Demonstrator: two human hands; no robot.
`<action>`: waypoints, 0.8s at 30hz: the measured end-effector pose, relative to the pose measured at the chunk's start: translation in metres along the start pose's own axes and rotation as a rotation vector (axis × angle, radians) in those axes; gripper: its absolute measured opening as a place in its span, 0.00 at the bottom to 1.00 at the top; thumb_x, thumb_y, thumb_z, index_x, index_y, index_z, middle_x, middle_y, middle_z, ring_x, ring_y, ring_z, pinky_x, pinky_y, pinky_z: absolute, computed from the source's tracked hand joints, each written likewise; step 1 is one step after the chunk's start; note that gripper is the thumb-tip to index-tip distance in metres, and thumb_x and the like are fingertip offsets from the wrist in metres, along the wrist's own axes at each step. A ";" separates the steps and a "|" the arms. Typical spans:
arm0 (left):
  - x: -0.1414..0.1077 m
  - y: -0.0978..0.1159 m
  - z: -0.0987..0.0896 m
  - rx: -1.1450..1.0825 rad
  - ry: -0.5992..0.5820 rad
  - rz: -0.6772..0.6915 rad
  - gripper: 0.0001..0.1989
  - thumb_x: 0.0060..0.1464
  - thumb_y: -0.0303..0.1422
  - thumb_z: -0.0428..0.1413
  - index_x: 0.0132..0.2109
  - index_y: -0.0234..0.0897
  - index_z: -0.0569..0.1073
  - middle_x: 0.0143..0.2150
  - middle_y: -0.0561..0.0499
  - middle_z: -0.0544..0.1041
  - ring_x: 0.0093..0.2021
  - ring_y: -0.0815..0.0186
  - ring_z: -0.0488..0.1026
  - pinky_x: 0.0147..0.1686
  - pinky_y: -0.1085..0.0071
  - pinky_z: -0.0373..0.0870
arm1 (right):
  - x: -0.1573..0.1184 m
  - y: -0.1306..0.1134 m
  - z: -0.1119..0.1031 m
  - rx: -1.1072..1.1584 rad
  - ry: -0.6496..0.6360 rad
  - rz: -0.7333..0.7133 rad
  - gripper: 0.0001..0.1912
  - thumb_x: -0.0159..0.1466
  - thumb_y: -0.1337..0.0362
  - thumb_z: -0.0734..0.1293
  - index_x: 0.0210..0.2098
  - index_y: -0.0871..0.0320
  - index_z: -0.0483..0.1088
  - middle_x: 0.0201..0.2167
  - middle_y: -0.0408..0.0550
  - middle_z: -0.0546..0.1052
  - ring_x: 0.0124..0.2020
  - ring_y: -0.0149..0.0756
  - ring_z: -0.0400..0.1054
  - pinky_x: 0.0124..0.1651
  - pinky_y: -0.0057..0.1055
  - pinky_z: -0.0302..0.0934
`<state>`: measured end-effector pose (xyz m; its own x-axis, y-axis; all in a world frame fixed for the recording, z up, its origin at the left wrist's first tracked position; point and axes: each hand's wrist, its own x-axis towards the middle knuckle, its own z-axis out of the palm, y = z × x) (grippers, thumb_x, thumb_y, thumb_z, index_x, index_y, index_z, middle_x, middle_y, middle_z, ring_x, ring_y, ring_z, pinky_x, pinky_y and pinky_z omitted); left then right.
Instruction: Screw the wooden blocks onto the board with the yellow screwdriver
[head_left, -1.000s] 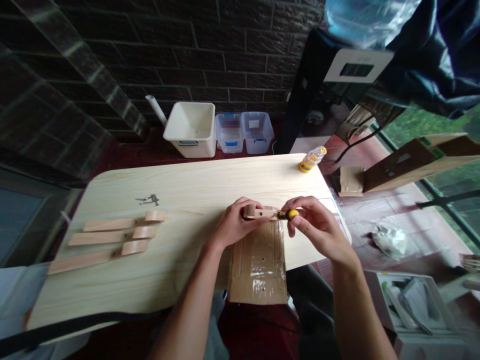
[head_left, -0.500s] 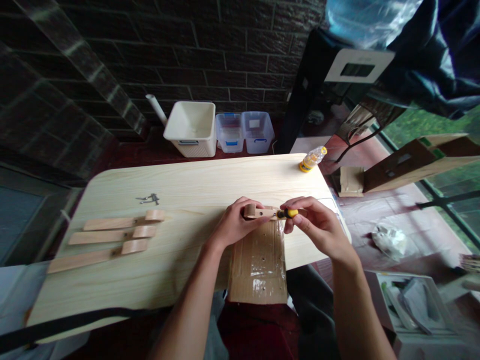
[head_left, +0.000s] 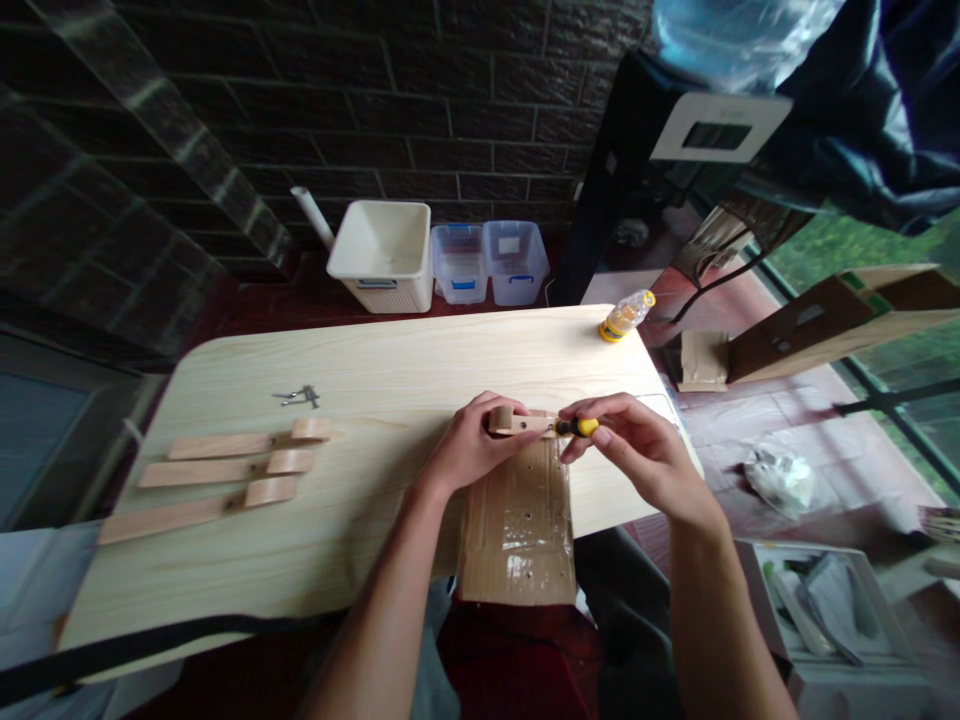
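Note:
My left hand (head_left: 474, 440) is wrapped round a small wooden piece (head_left: 534, 425) with dark holes, over the far end of a taped cardboard piece (head_left: 517, 530). My right hand (head_left: 637, 445) pinches a short yellow and black screwdriver (head_left: 581, 427), whose tip meets a screw in the wooden piece. The cardboard overhangs the front edge of the pale wooden table (head_left: 390, 370). On the left lie several wooden parts (head_left: 217, 445) with curved blocks at their right ends. Behind them is a little pile of screws (head_left: 304, 396).
A clear bottle with a yellow base (head_left: 626, 316) stands at the table's back right corner. Beyond the back edge are a cream bin (head_left: 382, 245) and two clear boxes (head_left: 516, 265). An open box (head_left: 832, 610) sits at the lower right.
The fingers of my right hand have shifted slightly on the screwdriver, and its handle sits a touch further right. My left hand keeps its hold.

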<state>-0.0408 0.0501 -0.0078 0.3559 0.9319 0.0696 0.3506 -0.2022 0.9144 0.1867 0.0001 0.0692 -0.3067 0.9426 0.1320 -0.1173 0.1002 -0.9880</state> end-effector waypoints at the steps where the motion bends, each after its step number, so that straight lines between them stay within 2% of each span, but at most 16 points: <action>1: 0.000 0.000 0.000 -0.002 -0.001 0.000 0.17 0.54 0.48 0.64 0.44 0.42 0.79 0.46 0.48 0.78 0.48 0.60 0.76 0.48 0.66 0.72 | 0.001 0.001 0.001 0.012 0.000 -0.007 0.07 0.70 0.65 0.68 0.48 0.55 0.73 0.50 0.51 0.77 0.37 0.35 0.79 0.44 0.38 0.74; 7: 0.000 0.001 -0.001 -0.008 0.002 0.004 0.17 0.54 0.48 0.64 0.44 0.41 0.79 0.46 0.48 0.78 0.47 0.59 0.76 0.47 0.66 0.72 | 0.003 0.007 0.002 0.073 -0.005 -0.031 0.08 0.68 0.66 0.71 0.47 0.53 0.72 0.47 0.48 0.75 0.35 0.33 0.77 0.40 0.35 0.74; 11: 0.000 0.001 -0.001 -0.003 -0.004 0.008 0.17 0.54 0.47 0.64 0.44 0.42 0.79 0.46 0.48 0.78 0.48 0.59 0.76 0.48 0.66 0.72 | 0.001 0.003 0.001 -0.016 -0.035 -0.048 0.09 0.70 0.64 0.68 0.50 0.53 0.75 0.50 0.50 0.75 0.35 0.33 0.77 0.43 0.38 0.74; 15: 0.000 0.000 0.001 -0.001 0.010 0.010 0.16 0.54 0.47 0.64 0.44 0.42 0.79 0.46 0.49 0.78 0.48 0.60 0.76 0.49 0.66 0.72 | 0.000 -0.001 -0.002 -0.090 -0.033 -0.038 0.09 0.72 0.62 0.65 0.49 0.54 0.77 0.54 0.54 0.76 0.41 0.38 0.79 0.49 0.42 0.74; 21: 0.000 -0.001 0.002 0.003 0.012 -0.002 0.16 0.55 0.47 0.64 0.44 0.42 0.79 0.46 0.49 0.78 0.47 0.61 0.76 0.48 0.66 0.71 | 0.002 0.004 -0.001 -0.028 0.054 -0.039 0.07 0.69 0.61 0.69 0.46 0.55 0.74 0.45 0.50 0.79 0.32 0.34 0.79 0.38 0.35 0.76; 24: 0.000 0.000 0.001 0.006 0.006 -0.005 0.16 0.55 0.48 0.64 0.44 0.42 0.79 0.46 0.48 0.78 0.47 0.60 0.76 0.47 0.66 0.71 | 0.003 0.005 0.001 -0.015 0.099 -0.054 0.08 0.68 0.61 0.71 0.45 0.55 0.73 0.44 0.49 0.78 0.30 0.32 0.78 0.36 0.34 0.76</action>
<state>-0.0399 0.0500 -0.0080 0.3486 0.9348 0.0677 0.3575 -0.1994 0.9124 0.1842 0.0031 0.0643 -0.2051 0.9626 0.1770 -0.1164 0.1556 -0.9809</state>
